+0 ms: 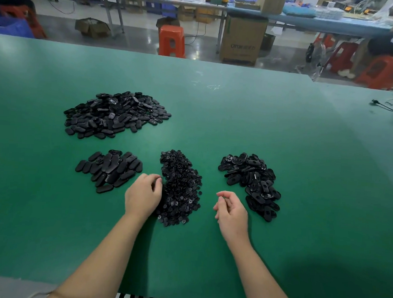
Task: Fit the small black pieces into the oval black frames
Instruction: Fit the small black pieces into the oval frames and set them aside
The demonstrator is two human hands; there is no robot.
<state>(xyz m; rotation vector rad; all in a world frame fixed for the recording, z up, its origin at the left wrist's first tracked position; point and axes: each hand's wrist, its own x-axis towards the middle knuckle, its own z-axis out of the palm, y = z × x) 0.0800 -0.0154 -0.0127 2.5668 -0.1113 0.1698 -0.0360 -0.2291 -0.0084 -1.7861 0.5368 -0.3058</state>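
Many loose oval black plastic frames (251, 182) and small black round pieces (180, 187) remained on the green bench (283, 142); left hand (143, 195) fingers curled at pieces, hold unclear; right hand (232, 211) loosely curled, empty.

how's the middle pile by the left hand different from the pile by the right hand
The middle pile is made of small roundish pieces; the right pile holds larger oval frames with openings. The middle pile runs as a long strip toward the person, while the right pile curves off to the right. The left hand touches the middle pile; the right hand is clear of the right pile. Both are black and lie on the green table.
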